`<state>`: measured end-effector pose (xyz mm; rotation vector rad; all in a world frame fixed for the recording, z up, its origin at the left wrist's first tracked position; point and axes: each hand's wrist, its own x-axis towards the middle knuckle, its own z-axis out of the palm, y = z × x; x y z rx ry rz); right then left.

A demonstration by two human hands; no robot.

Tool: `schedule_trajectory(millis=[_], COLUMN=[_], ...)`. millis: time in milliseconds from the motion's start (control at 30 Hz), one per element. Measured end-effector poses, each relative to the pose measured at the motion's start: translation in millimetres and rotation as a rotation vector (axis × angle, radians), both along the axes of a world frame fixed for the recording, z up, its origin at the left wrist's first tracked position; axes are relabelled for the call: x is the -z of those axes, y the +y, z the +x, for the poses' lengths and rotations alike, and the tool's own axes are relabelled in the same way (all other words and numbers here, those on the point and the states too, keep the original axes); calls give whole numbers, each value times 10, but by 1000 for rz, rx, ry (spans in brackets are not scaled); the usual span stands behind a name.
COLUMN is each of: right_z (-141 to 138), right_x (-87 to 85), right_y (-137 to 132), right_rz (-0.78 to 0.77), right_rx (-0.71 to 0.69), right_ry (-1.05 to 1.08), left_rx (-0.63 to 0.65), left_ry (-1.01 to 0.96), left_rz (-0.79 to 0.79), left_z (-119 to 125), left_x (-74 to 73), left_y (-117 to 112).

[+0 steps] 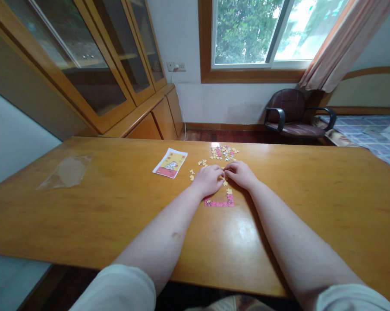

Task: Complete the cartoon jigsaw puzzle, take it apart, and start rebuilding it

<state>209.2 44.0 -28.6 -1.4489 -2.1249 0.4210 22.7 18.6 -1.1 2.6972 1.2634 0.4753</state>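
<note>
My left hand [209, 179] and my right hand [240, 173] meet fingertip to fingertip over the wooden table [117, 207], both pinched on small yellow puzzle pieces [224, 176] between them. Just below the hands lies a partly assembled pink puzzle border [220, 202]. A heap of loose pieces [223, 152] sits beyond the hands, and a few stray pieces [196, 168] lie to the left. The printed reference picture card [170, 163] rests left of the hands.
An empty clear plastic bag [66, 172] lies at the table's left. Glass-fronted wooden cabinets [111, 65] line the left wall. A dark armchair [290, 114] stands under the window beyond the table, and a patterned bed [369, 134] is at right.
</note>
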Motion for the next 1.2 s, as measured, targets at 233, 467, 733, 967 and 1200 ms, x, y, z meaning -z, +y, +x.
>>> schedule_trajectory(millis=[233,467,733,967,1200], right_z=[4,5,-6,-17,-27], right_x=[-3,-7,-5,-16,-39], right_y=[-6,-6,-12,-15,-31], right_rz=[2,3,22,12,26], right_rx=[6,-4,-2,1,13], right_ry=[1,2,2,-8,-6], left_rx=[92,88,49,54,48], left_ry=[39,39,7,18,15], left_rz=[-32,-64,-103,-19,-13], left_z=[-21,-9,7,18,39], left_x=[18,30,69,54,25], left_y=[17,29,47,34,34])
